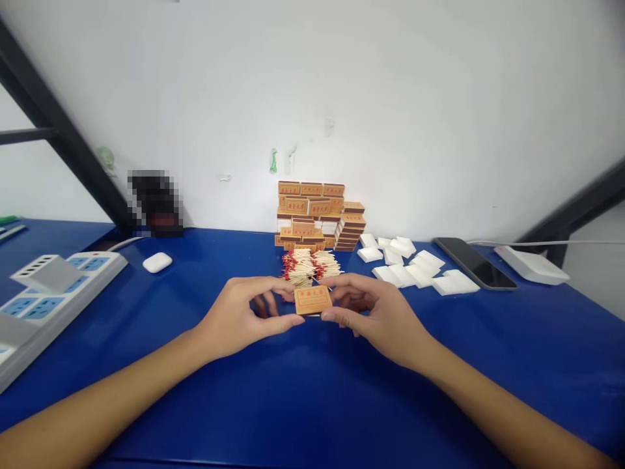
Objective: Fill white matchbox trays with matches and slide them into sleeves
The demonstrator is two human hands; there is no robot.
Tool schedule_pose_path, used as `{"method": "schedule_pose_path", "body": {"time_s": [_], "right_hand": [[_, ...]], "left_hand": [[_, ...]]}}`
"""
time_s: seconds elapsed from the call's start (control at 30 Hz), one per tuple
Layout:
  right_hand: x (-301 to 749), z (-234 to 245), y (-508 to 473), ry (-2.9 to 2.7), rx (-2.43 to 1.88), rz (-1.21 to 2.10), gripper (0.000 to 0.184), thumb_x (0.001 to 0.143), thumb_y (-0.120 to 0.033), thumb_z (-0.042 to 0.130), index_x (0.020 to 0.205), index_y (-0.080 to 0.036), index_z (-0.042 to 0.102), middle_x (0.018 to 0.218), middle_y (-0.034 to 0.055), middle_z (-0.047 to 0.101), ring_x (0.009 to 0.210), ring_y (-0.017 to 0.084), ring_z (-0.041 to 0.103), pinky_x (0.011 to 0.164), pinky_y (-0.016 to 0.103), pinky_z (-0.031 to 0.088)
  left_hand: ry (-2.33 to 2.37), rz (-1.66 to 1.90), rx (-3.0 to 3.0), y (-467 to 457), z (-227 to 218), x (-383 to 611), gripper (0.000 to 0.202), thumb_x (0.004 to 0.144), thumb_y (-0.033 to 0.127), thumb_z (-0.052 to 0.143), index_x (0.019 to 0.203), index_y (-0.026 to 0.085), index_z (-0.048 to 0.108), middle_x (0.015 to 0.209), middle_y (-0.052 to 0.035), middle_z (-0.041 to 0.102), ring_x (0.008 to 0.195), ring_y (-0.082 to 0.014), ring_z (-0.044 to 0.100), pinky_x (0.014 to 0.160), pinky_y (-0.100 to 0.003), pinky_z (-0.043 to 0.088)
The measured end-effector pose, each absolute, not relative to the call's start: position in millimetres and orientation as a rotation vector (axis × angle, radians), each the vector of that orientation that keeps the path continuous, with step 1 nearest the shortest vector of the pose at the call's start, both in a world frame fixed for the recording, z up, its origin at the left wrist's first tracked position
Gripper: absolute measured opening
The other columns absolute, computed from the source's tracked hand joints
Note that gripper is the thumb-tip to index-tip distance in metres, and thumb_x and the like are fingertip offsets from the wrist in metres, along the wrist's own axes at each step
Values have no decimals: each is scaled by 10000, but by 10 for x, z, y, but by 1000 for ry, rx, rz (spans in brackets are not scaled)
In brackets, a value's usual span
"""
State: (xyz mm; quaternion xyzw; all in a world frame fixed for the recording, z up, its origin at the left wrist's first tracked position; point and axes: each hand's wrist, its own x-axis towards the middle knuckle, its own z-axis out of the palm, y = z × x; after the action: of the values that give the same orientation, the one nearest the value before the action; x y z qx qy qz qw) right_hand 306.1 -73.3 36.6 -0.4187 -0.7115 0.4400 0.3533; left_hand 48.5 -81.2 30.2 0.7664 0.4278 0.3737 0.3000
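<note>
Head view: your left hand (239, 316) and right hand (378, 312) each have the grip clamped on one closed matchbox (313, 299) over the bench (312, 404) middle. Stacked boxes (317, 215) stand finished at the far edge, while loose matches (310, 266) and white trays (415, 264) lie unboxed.

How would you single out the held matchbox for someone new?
On the blue table, in front of the matchbox stack and the loose matches, the left hand and right hand meet. The matchbox pinched between them is the only one off the stack.
</note>
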Motion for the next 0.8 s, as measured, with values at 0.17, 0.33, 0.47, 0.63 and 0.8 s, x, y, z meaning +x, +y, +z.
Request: {"method": "schedule_pose_path", "body": {"time_s": [0.17, 0.33, 0.47, 0.63, 0.8], "right_hand": [[3106, 322, -695, -1992, -1053, 960, 473, 897, -434, 766, 1330, -261, 685, 987, 41, 790, 688, 157, 654, 630, 318, 534], [3290, 356, -522, -2056, -1108, 524, 338, 979, -453, 651, 1210, -218, 724, 921, 56, 778, 714, 181, 667, 690, 344, 534], [3441, 444, -390, -2060, -1208, 380, 308, 994, -447, 611, 1123, -196, 735, 894, 65, 774, 735, 200, 673, 692, 348, 506], [3655, 522, -246, -2136, -1419, 210, 293, 997, -445, 574, 951, -212, 745, 833, 63, 767, 711, 218, 658, 639, 331, 424], [3828, 544, -161, -2111, -1549, 65, 336, 1015, -436, 533, 851, -210, 719, 832, 67, 763, 735, 218, 659, 621, 314, 360]], "left_hand": [[1157, 961, 2120, -713, 404, 366, 343, 819, 378, 822, 1094, 185, 753, 812, -14, 757, 620, -110, 655, 586, -210, 536], [1431, 964, 2093, -229, 590, -147, 459, 783, 514, 829, 1061, 164, 729, 918, -48, 759, 672, -133, 657, 608, -230, 520], [1666, 801, 2044, 230, 580, -489, 592, 756, 647, 776, 1068, 146, 728, 878, -54, 745, 613, -143, 623, 571, -253, 476], [1731, 788, 2125, 569, 466, -474, 593, 704, 661, 774, 996, 145, 774, 705, -7, 661, 627, -146, 545, 622, -265, 408], [1755, 791, 2177, 755, 383, -272, 598, 730, 655, 731, 1024, 137, 786, 702, -13, 661, 643, -161, 545, 646, -279, 394]]}}
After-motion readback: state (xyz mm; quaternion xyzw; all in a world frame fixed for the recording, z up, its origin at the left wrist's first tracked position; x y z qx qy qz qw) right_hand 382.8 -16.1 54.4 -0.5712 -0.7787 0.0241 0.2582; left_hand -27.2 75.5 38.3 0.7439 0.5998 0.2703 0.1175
